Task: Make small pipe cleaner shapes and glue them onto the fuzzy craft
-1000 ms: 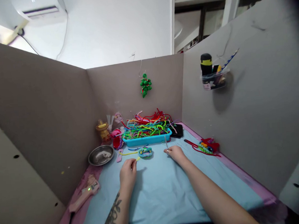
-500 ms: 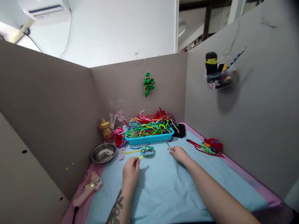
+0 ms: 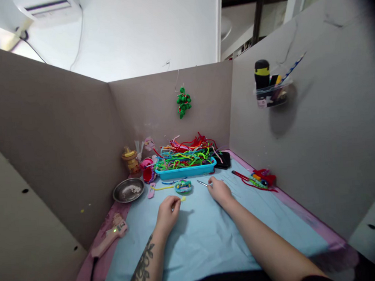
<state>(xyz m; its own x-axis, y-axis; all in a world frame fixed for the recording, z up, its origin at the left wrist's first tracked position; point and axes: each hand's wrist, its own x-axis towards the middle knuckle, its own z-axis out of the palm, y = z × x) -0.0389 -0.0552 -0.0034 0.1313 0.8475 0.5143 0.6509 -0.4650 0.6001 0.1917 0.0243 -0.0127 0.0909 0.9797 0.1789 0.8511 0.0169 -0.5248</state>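
Observation:
My left hand (image 3: 168, 212) is closed in a pinch on a small yellow piece (image 3: 183, 198), whose kind I cannot make out. In my right hand (image 3: 220, 190) is a slim silver pointed tool (image 3: 202, 182), its tip directed left; whether it is scissors or tweezers does not show. Between and beyond the hands lies a blue-green fuzzy figure (image 3: 183, 186) with yellow details, apart from both. A yellow pipe cleaner (image 3: 161, 188) stretches to its left, near a pink flat piece (image 3: 151, 190).
A blue tray (image 3: 186, 172) heaped with pipe cleaners stands at the back. To the left are a metal bowl (image 3: 120, 195) with small white bits and a pink glue gun (image 3: 109, 239), its light green. A colourful fuzzy piece (image 3: 260, 179) lies right. Grey panels (image 3: 170, 75) enclose the table.
The silver tool has swung from pointing away to pointing left toward the left hand. My left hand has shifted slightly right with the yellow piece. The whole view has shifted a little.

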